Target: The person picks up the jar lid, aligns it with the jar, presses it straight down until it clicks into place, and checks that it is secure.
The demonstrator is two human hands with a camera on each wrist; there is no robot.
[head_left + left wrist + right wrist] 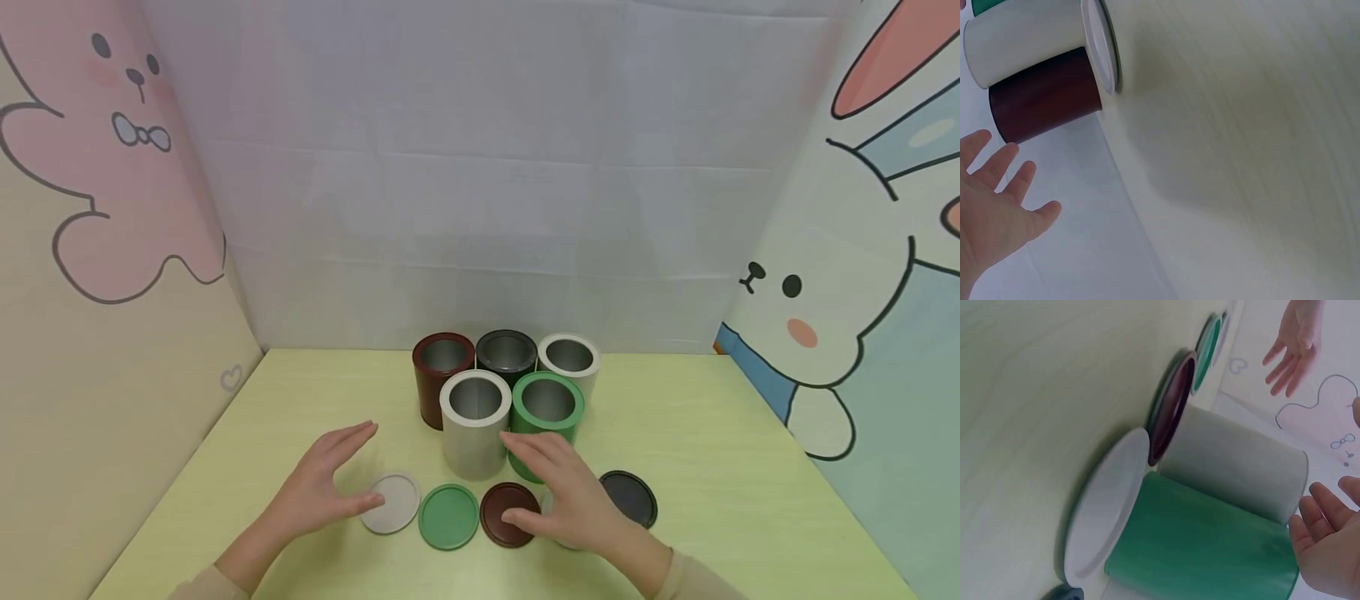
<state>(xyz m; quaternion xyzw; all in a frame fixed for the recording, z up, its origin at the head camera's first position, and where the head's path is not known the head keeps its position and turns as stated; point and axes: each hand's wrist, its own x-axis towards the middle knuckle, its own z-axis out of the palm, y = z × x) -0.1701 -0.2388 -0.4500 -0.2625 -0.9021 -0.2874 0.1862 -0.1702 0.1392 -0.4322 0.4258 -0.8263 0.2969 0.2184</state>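
Observation:
My left hand (318, 483) hovers with fingers spread over the left part of the table, its thumb overlapping a white lid (397, 503). The right hand (566, 492) is held the same way, its thumb across a dark red lid (506, 518) in the head view. Between them lies a green lid (448, 517). Partly hidden under the right hand is a pale lid (1110, 509), with a black lid (630, 498) to its right. Behind stand a white canister (476, 446) and a green canister (547, 379) in front of dark red (431, 396), black (507, 337) and white canisters (592, 379). All are uncovered at the top.
The pale yellow table (750, 500) runs back to a white cloth wall (480, 208). Side panels with a pink cartoon animal (127, 192) and a white rabbit (817, 292) border it on the left and right.

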